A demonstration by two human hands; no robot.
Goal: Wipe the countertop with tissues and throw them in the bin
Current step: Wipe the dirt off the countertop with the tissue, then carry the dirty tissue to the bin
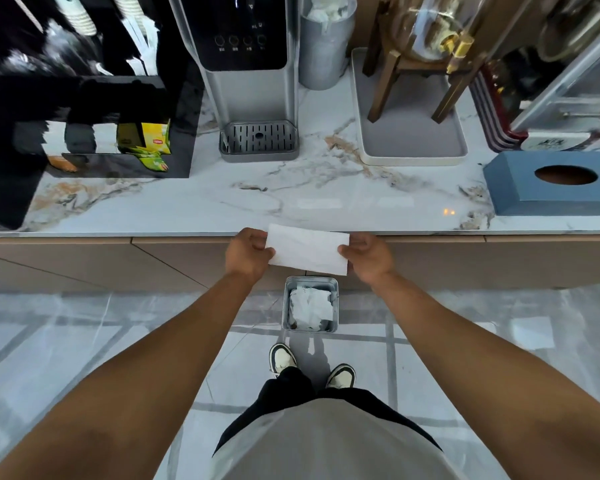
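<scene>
- Step in hand, as judged: a fresh sheet is being readied for wiping; no wiping contact with the white, grey-and-tan-veined marble worktop (pixel 291 188) is visible yet.
- The left hand (pixel 248 252) grips the left short edge of a white, flat, folded rectangular tissue (pixel 307 249); the right hand (pixel 366 254) grips the right short edge. Fingers (pixel 347 251) of both hands are closed narrowly on the paper, thumbs uppermost.
- Location of the tissue: held taut between the two hands at the near edge of the worktop, about midway along it. Its far edge overlaps that near edge in the view; whether it touches the stone cannot be told.
- Condition of the tissue: clean, smooth, no visible crumpling, stain or wet patch; it appears unused.
- Directly below the hands, on the grey tiled floor, stands a small square metal bin (pixel 335 303) already holding crumpled white tissues.
- A blue tissue box with a round opening (pixel 548 183) sits at the right end of the worktop, near its near edge; no sheet protrudes.
- Next move, as judged: lay the sheet flat on the stone, press and sweep, keeping clear of the grey water dispenser (pixel 257 98) towards the far edge.
</scene>
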